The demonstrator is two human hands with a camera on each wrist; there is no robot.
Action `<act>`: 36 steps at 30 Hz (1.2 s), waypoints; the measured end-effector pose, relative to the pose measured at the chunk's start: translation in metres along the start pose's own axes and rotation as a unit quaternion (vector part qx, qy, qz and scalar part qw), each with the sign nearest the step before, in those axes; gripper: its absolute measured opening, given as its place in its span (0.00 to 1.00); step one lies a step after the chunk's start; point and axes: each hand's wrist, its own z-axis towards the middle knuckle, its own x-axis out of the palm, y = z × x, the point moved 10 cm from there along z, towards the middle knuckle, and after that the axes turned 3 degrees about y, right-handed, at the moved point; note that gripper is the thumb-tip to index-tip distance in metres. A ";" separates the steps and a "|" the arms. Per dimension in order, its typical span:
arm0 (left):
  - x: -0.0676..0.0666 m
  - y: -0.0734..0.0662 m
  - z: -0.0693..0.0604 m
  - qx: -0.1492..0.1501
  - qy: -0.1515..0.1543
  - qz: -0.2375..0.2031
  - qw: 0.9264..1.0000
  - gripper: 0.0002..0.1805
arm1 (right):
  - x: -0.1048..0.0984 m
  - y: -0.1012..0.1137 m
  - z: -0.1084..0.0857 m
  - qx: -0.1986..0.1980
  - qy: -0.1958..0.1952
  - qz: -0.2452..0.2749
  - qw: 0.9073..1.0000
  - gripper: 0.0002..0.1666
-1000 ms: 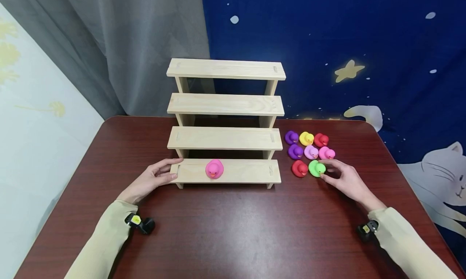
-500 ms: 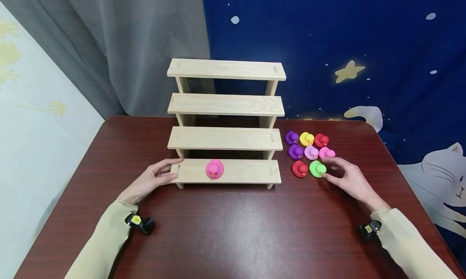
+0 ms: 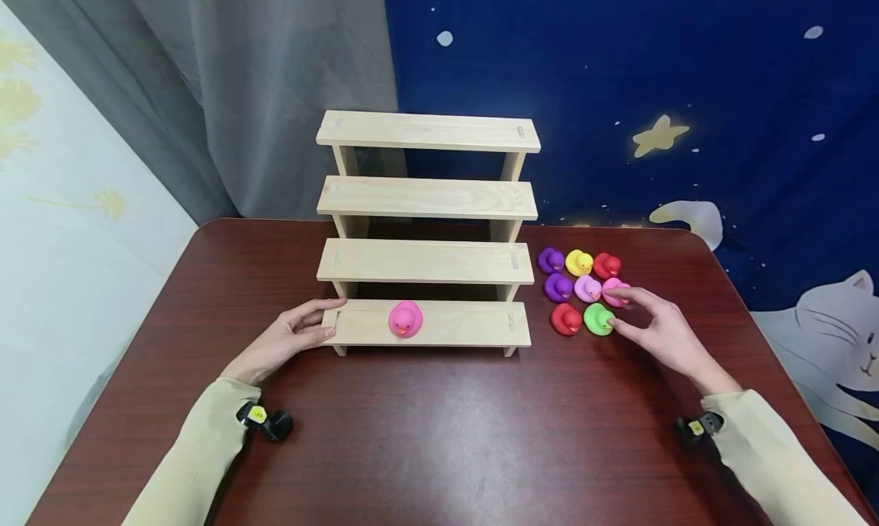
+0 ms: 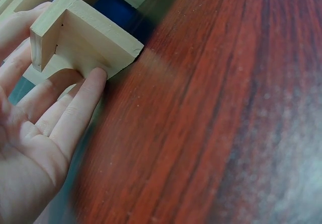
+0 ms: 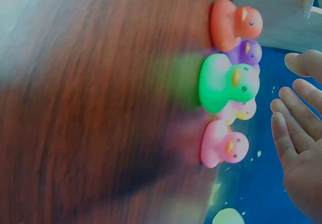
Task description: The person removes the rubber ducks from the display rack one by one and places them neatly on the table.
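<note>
A wooden four-step display stand (image 3: 426, 262) stands on the table, with a pink rubber duck (image 3: 405, 319) on its lowest step. My left hand (image 3: 281, 341) holds the left end of that step; in the left wrist view its fingers (image 4: 86, 100) lie against the side support. At the right, my right hand (image 3: 661, 335) hovers by a green rubber duck (image 3: 599, 319) and another pink duck (image 3: 613, 292), thumb and index finger spread. In the right wrist view, the fingers (image 5: 297, 121) are relaxed and apart from the green duck, holding nothing.
Right of the stand, more ducks sit in rows: red ones (image 3: 566, 319), purple ones (image 3: 558, 287), a yellow one (image 3: 579, 263) and a light pink one (image 3: 587, 288). A grey curtain (image 3: 288, 75) and blue cloth (image 3: 549, 68) hang behind the dark red table (image 3: 439, 434).
My right hand has shifted slightly up and right; its index finger has moved from beside the green duck to over the pink one. The left hand stays on the stand.
</note>
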 end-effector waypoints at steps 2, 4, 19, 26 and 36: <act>0.000 0.000 0.000 0.001 0.000 0.000 1.000 0.28 | 0.000 0.004 0.002 -0.004 0.001 0.005 1.000 0.28; 0.000 -0.001 0.000 0.001 0.000 0.000 1.000 0.28 | 0.001 0.008 0.003 -0.015 0.000 0.009 1.000 0.28; 0.000 0.000 0.000 0.008 0.008 0.002 1.000 0.28 | 0.014 0.043 0.015 -0.100 0.002 0.069 0.993 0.26; 0.000 0.001 0.000 -0.001 0.000 -0.005 1.000 0.28 | 0.028 0.050 0.020 -0.091 0.021 0.055 0.994 0.24; 0.001 -0.001 0.000 0.003 0.002 -0.008 1.000 0.28 | 0.045 0.061 0.023 -0.107 0.047 0.093 0.989 0.25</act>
